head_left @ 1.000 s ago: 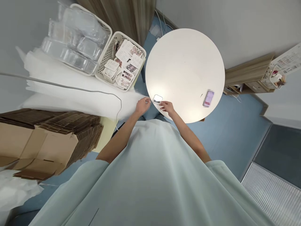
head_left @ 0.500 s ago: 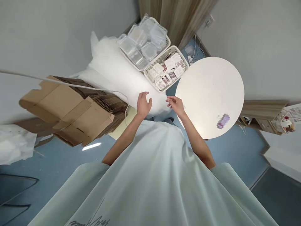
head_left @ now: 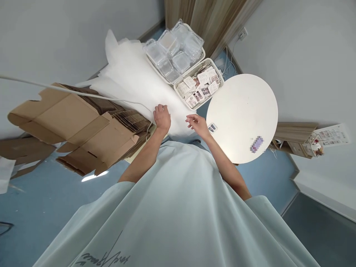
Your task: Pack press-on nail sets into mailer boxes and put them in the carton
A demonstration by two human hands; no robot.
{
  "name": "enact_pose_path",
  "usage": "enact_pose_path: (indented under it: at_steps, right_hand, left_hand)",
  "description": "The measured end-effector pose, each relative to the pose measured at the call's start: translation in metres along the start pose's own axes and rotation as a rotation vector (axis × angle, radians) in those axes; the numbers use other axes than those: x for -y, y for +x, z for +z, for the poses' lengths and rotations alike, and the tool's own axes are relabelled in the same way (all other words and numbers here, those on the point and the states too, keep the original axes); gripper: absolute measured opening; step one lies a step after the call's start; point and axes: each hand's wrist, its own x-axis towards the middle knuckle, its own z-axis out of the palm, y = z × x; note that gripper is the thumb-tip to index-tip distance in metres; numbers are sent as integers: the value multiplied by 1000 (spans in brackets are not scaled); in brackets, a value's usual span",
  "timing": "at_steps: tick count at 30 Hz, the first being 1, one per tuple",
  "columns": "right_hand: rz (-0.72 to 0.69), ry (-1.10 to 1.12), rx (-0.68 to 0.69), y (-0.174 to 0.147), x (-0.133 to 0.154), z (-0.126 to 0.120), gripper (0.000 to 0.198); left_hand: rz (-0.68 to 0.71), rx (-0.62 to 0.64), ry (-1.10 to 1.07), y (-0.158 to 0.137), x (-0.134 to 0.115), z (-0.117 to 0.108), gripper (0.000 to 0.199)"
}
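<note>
Left hand [head_left: 162, 118]: curling over white sheeting [head_left: 136, 74] left of the round worktop [head_left: 244, 105]; whether it is gripping cannot be told.
Right hand [head_left: 197, 124]: relaxing half-curled, holding nothing visible, just left of the worktop.
Card with dark pieces [head_left: 213, 128]: lying on the worktop's left edge.

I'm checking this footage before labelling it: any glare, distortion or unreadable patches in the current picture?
Head view: a bright streak of glare lies on the blue floor; head view: wide-angle distortion, with the walls leaning; head view: coarse pixels hide the purple item on the round table; head view: the small dark-patterned item is too small to make out.
</note>
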Motion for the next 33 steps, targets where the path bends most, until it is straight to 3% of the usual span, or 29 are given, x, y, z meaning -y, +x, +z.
enact_pose_path:
  at_steps: [4, 9, 12, 16, 24, 29, 33]
  right_hand:
    - [-4, -6, 6, -4, -8, -1, 14]
    - [-28, -3, 17, 0, -17, -1, 17]
    - [-45, -5, 28, 4, -20, -1, 20]
    - [-61, 2, 38, 7, -22, 0, 24]
    - [-59, -5, 60, 7, -22, 1, 29]
    - [-64, 0, 58, 8, -25, -1, 27]
    - [-72, -3, 68, 8, -24, -3, 28]
  left_hand:
    - [28, 23, 77, 6, 7, 0, 41]
    - [40, 7, 152, 3, 8, 2, 41]
    - [72, -31, 157, -1, 6, 3, 51]
    - [66, 14, 140, 4, 4, 3, 66]
    - [94, -2, 135, 14, 15, 8, 29]
    - [106, -35, 150, 4, 14, 9, 37]
    - [110, -90, 87, 5, 6, 11, 61]
